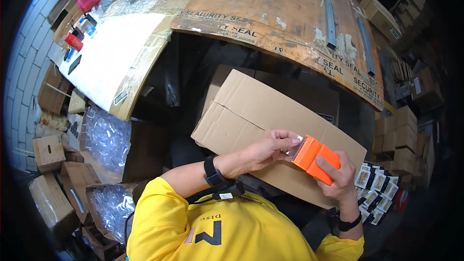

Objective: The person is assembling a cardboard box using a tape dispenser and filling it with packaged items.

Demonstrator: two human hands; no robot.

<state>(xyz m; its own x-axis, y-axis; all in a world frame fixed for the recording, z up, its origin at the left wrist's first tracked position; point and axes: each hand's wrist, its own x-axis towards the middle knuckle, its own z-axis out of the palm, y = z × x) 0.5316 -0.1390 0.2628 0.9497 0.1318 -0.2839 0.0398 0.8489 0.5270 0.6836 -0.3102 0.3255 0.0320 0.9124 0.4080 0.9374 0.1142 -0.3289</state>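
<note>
Both hands are working an orange tape dispenser [316, 158] just above a cardboard box [251, 111]. The right hand [338, 176] is gripping its body, and the left hand [270, 147] is pinching the clear tape [295, 149] at its mouth. It's probably light, rigid plastic, with thin sticky tape. The bench [290, 14] is sitting beyond, with bubble wrap [104, 137] and stacked boxes [403, 137] crowding both sides.

Orange cutter [316, 158] (bright), plain brown carton [251, 111].
</note>
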